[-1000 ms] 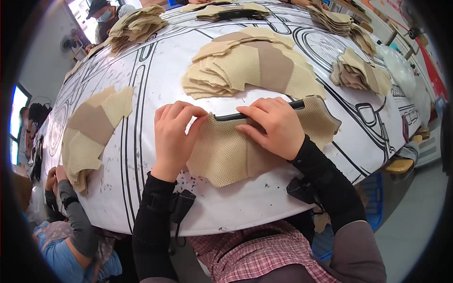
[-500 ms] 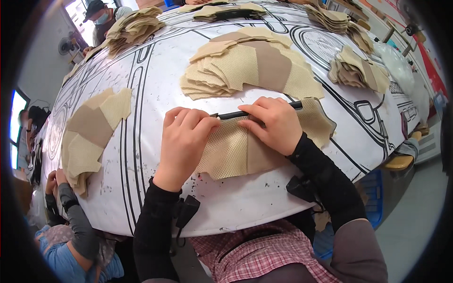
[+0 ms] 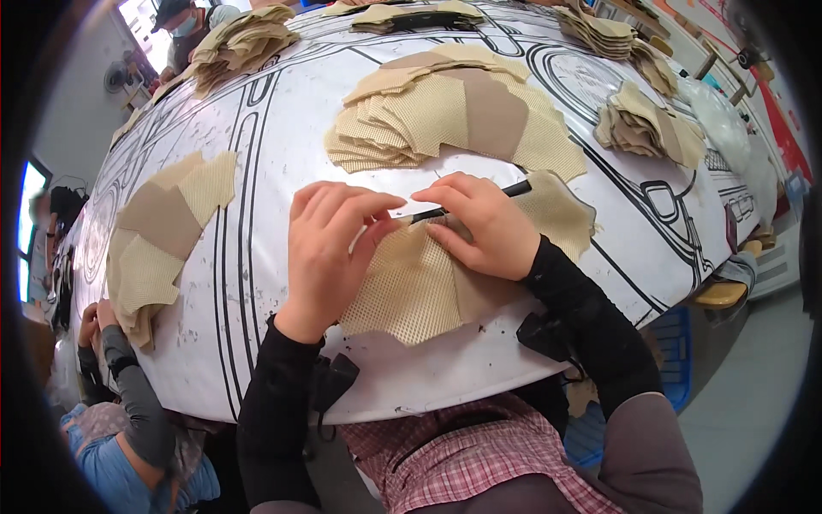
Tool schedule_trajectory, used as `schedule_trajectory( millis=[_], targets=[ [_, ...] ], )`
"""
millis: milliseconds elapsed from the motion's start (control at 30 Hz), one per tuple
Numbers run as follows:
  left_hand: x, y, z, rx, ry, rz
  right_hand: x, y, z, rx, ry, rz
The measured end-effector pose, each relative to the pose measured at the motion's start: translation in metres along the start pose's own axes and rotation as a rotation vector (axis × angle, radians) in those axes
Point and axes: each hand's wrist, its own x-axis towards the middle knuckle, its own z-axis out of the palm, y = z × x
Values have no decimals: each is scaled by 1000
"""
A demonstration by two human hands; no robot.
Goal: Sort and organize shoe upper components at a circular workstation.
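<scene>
A beige mesh fabric piece [image 3: 411, 295] with a brown middle panel lies near the table's front edge. Along its far edge runs a narrow black strip [image 3: 519, 188]. My left hand [image 3: 330, 253] is closed at the left end of that edge, thumb and forefinger pinching the fabric; the exact grip is partly hidden. My right hand [image 3: 492, 227] pinches the strip and fabric edge together, forefinger on the far side, thumb on the near side. Just beyond my hands rests a fanned stack of similar fabric pieces [image 3: 492, 116].
Another fabric stack [image 3: 158, 218] lies at left, beside a co-worker's hands [image 3: 98, 317]. Further stacks stand at the far left [image 3: 244, 43] and right [image 3: 646, 128]. The white table cover [image 3: 282, 111] has black line drawings. A blue crate [image 3: 672, 351] sits below the right edge.
The strip now slants more, its right end nearer me. The fabric's left part has swung down toward me, and my left thumb and forefinger have shifted along the edge.
</scene>
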Motion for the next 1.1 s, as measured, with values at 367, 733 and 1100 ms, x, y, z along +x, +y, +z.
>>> schedule_trajectory(
  millis=[367, 733, 1100],
  targets=[
    [-3, 3, 0, -250, -36, -238, 4, -22, 11, 188, 15, -13],
    [-6, -39, -36, -803, -378, -788, 1, -8, 6, 630, 94, 470],
    [-5, -35, -35, -971, -355, -698, 1, 4, 4, 654, 170, 444]
  ],
)
